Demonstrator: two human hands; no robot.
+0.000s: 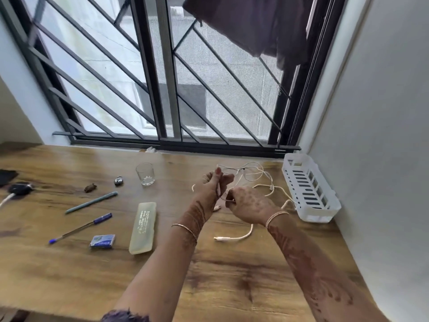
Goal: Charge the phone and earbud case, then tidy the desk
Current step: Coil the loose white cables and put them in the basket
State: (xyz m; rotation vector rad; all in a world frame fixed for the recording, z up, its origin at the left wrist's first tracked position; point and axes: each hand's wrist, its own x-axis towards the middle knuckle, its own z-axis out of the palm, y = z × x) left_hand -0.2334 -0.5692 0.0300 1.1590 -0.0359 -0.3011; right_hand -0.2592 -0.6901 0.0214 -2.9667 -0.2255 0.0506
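Over the right-centre of the wooden surface [232, 287]: left hand [212, 185] fingers [228, 178] curled round a thin white wire [243, 168], right hand [249, 205] fingers [231, 196] pinching the same wire just beside it, both hands raised off the wood. The wire tangles back toward a white slotted basket [310, 190] at the wall. A thicker white cable [234, 238] lies loose below the right wrist, plug end pointing left. Left of the hands: translucent yellowish case [142, 227] with printed lines on the lid, too blurred to read; small blue packet [102, 241], print unreadable; blue pen [81, 227]; teal pen [91, 202]; empty glass [145, 174]. Far left edge: dark object [19, 188] with a white lead attached; cannot tell if it's the phone or the earbud case.
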